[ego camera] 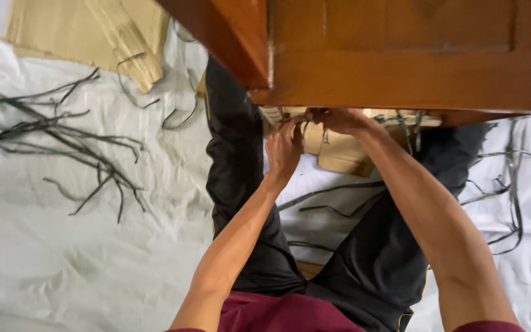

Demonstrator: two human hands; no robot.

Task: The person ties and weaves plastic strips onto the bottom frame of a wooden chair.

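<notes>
Gripping cardboard: both hands' fingers clenched | wooden furniture overhangs; black straps scattered

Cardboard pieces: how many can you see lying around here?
2. One flattened cardboard sheet lies on the white floor cover at the upper left. A second cardboard piece sits beneath the wooden furniture, by both hands. More may be hidden under the wood.
</notes>
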